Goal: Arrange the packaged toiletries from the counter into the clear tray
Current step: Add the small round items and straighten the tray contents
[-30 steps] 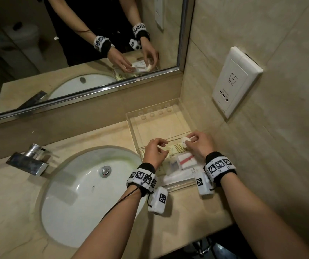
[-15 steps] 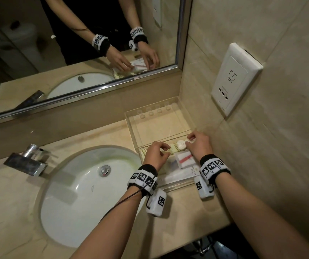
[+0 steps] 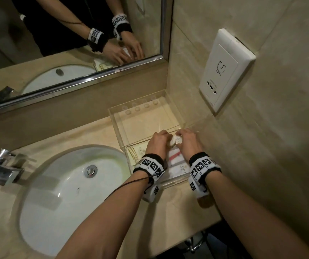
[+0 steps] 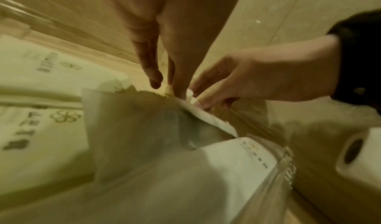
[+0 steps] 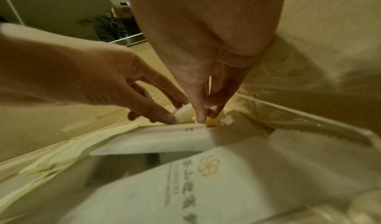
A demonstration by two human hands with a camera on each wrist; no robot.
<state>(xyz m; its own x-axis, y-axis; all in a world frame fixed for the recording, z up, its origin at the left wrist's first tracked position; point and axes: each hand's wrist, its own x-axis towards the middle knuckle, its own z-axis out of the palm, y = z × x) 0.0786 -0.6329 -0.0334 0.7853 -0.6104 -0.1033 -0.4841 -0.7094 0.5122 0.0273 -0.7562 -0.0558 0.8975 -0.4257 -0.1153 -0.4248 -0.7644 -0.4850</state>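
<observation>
Beige stone counter (image 3: 170, 208), corner by tiled wall; white sink (image 3: 69, 193) on left, chrome tap (image 3: 2, 167) at its edge, mirror (image 3: 71, 40) behind, white wall socket (image 3: 224, 70) on right. Clear tray (image 3: 146, 116) tucked in corner against wall, far section bare apart from small round bumps near back wall. Near section packed with flat white packets (image 3: 178, 166), one with red stripe (image 3: 174, 156), cream sachets (image 3: 137, 153) along left side. Both hands over tray divider, meeting on small round white packaged item (image 3: 176, 141). Left hand (image 3: 157, 143) pinching item's left edge, thumb and fingertips curled on it. Right hand (image 3: 189, 142) pinching right edge, thumb and forefinger closed on it. Item down at tray level, just beyond striped packet; touching tray floor or not, cannot tell.
</observation>
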